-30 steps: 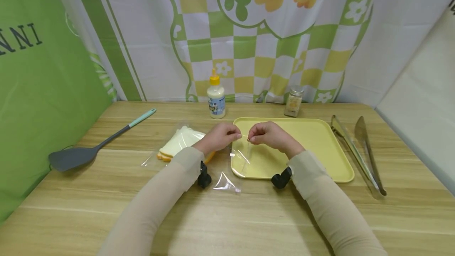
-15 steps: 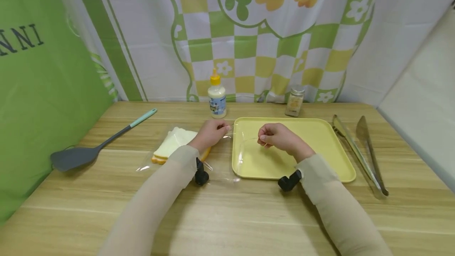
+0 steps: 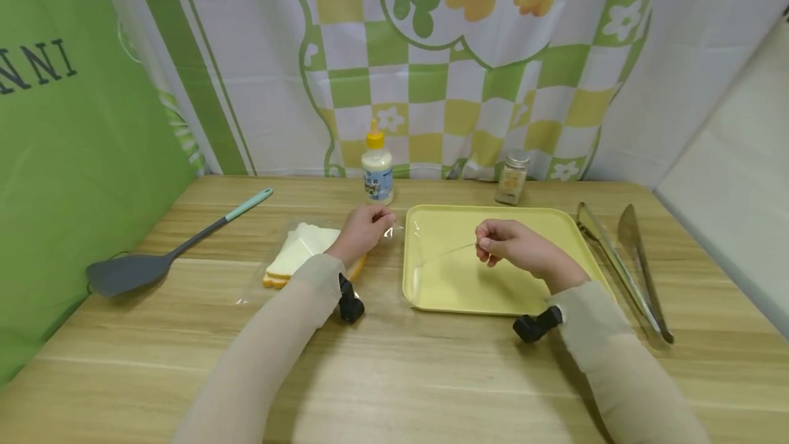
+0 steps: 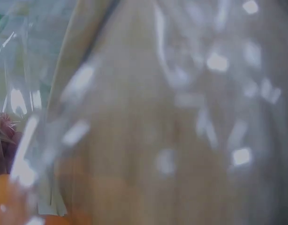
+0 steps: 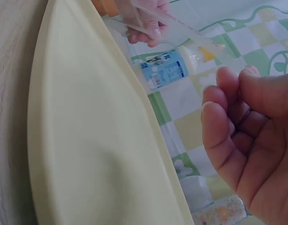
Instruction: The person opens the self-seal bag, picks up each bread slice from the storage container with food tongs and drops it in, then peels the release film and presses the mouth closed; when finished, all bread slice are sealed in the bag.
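My left hand [image 3: 364, 233] pinches the edge of a clear plastic bag [image 4: 181, 117], whose film fills much of the blurred left wrist view. Inside or beneath this film lies a white sandwich-bread piece with orange-brown crust [image 3: 301, 247], partly covered by my left forearm; which of the two, I cannot tell. Over the yellow tray [image 3: 493, 301], my right hand [image 3: 511, 247] pinches a thin clear strip [image 3: 450, 250] between thumb and forefinger. In the right wrist view that strip [image 5: 181, 26] stretches from near my left fingers toward my right fingertips.
A squeeze bottle [image 3: 377, 177] with a yellow cap and a glass shaker jar [image 3: 511, 178] stand along the back. Metal tongs [image 3: 619, 269] lie right of the tray. A grey spatula [image 3: 132, 274] with a mint handle lies at the left.
My right hand has moved right, away from the left, drawing the clear strip out over the tray. My left hand has shifted slightly left and back, still holding the bag.
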### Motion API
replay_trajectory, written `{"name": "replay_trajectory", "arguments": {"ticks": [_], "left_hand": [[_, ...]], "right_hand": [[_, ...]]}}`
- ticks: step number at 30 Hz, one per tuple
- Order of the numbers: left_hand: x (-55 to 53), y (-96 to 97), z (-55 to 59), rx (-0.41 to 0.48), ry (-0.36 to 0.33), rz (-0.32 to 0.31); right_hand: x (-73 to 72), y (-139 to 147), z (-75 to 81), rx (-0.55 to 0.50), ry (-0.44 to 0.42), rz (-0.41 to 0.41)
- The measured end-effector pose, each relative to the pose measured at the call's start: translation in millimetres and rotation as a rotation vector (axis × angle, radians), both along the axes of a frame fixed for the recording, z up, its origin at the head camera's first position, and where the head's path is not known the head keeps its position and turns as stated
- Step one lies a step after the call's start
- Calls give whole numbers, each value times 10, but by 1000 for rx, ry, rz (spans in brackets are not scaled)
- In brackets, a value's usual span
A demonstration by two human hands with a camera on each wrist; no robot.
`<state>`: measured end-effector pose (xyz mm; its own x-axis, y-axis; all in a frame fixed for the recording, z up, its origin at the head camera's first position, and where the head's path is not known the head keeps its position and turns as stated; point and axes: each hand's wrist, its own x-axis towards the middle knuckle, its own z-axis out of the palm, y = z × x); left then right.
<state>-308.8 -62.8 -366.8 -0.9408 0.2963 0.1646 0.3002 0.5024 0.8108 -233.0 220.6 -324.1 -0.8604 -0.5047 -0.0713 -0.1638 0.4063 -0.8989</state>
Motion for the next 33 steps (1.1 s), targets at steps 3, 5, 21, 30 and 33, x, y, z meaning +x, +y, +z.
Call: {"name": "replay_trajectory", "arguments": {"ticks": [3, 5, 21, 30, 33], "left_hand": [[20, -1, 22, 27, -29, 18], [33, -2, 32, 44, -52, 29], [-4, -6, -21, 37, 19, 58], [9, -8, -6, 14, 14, 56], [14, -10, 5, -1, 15, 60]], "right_hand": [[46, 55, 36, -21, 29, 10], [80, 86, 63, -41, 53, 19], [290, 362, 317, -279, 271, 105], [342, 504, 334, -468, 331, 124], [358, 538, 350, -513, 351, 116]]}}
